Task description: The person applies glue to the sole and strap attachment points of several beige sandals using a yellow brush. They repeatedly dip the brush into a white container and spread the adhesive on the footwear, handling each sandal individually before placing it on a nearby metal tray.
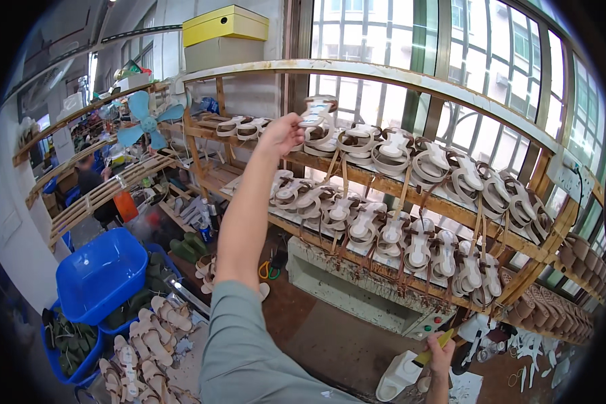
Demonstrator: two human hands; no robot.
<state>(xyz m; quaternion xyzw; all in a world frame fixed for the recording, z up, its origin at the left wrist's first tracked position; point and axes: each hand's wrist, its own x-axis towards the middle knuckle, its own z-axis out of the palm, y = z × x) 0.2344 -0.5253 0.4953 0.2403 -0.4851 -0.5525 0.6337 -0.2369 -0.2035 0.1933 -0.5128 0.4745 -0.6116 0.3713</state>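
Observation:
My left arm reaches up to the upper shelf, and my left hand (281, 135) is closed on a white-and-brown strappy sandal (316, 112), held just above the row of sandals there. At the lower right, my right hand (441, 353) is closed around a flat yellow tool (424, 357), whose exact kind I cannot make out. A white shoe-shaped piece (398, 376) lies beside the tool's lower end; whether they touch is unclear. White sandals (392, 152) line the upper shelf, and more sandals (367, 224) with hanging brown straps fill the shelf below.
A wooden rack (384, 176) stands before barred windows. Below it sits a worn metal cabinet (350, 286) with buttons. Blue tubs (101, 276) and loose sandals (151, 340) are at the left, near a blue fan (148, 123). A yellow box (225, 25) rests high up.

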